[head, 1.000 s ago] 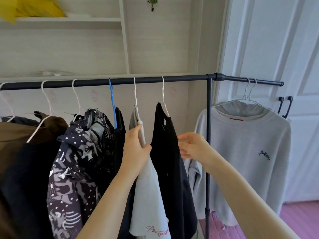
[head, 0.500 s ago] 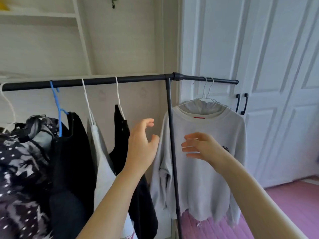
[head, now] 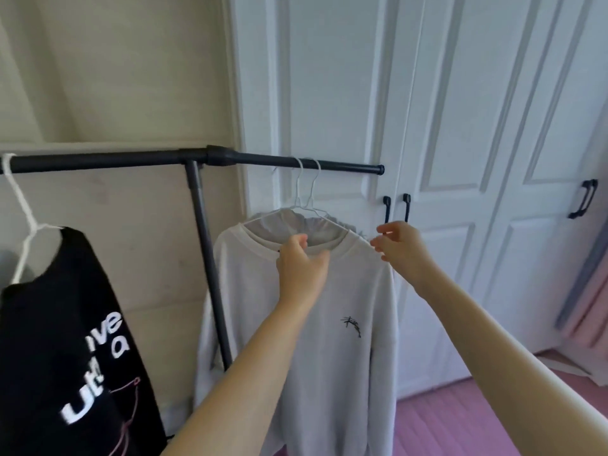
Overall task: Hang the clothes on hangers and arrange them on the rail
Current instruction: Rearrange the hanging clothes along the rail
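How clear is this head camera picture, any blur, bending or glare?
Head view: soft daylight with no hard glare; wide-angle bending curves the rail and door lines; the black shirt print and the right edge look motion-blurred; the grey sweatshirt stays fairly sharp.

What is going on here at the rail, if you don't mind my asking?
A person is sorting clothes on a black rail. The left hand is at the collar of a white sweatshirt that hangs on wire hangers at the rail's short end; the right hand touches its shoulder. A black top hangs further left.
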A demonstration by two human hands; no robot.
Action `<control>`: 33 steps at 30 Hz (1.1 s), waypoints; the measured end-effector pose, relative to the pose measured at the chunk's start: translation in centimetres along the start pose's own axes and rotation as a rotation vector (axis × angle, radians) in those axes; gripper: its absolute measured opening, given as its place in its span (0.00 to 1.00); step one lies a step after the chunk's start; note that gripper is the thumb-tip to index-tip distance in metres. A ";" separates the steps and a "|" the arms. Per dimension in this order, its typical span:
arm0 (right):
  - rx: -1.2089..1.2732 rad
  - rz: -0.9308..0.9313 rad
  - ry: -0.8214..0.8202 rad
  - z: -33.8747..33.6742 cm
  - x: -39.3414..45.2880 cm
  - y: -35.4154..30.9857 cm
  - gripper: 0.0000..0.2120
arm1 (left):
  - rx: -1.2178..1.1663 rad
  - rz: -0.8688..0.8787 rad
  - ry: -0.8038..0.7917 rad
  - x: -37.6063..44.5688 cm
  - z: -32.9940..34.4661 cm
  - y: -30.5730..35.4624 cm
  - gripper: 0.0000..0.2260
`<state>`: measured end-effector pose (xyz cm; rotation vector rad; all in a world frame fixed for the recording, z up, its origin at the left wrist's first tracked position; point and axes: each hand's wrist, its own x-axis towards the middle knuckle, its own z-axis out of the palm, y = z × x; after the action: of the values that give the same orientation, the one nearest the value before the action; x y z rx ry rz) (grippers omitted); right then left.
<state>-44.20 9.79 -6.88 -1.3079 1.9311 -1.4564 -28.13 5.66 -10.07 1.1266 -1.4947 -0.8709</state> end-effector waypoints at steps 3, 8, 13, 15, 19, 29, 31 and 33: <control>-0.128 -0.016 0.032 -0.8 2.8 1.0 0.14 | 0.067 -0.017 0.054 1.4 4.1 0.4 0.27; -0.265 -0.031 -0.063 -0.8 6.3 3.0 0.15 | 0.171 -0.068 0.155 3.4 9.4 0.1 0.40; -0.223 -0.029 -0.302 -0.2 7.9 4.0 0.12 | 0.244 -0.026 0.249 4.9 11.3 -1.1 0.39; -0.175 -0.002 -0.392 -0.2 8.2 4.1 0.10 | 0.261 0.049 0.257 5.2 11.4 -1.6 0.36; -0.125 -0.039 -0.524 0.5 7.9 4.4 0.11 | 0.198 0.118 0.241 5.0 10.5 -2.1 0.32; 0.023 -0.216 -0.282 1.7 6.5 1.7 0.18 | -0.011 0.101 0.072 2.6 7.8 0.3 0.32; 0.049 -0.227 -0.251 1.0 6.3 0.7 0.20 | -0.045 0.105 0.052 2.2 7.2 1.5 0.33; 0.063 -0.238 -0.221 0.1 5.5 -0.4 0.20 | -0.087 0.110 0.013 1.6 6.5 2.8 0.33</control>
<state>-46.63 5.04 -5.31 -1.6392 1.6213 -1.3983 -35.17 4.81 -8.36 0.9759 -1.4797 -0.8425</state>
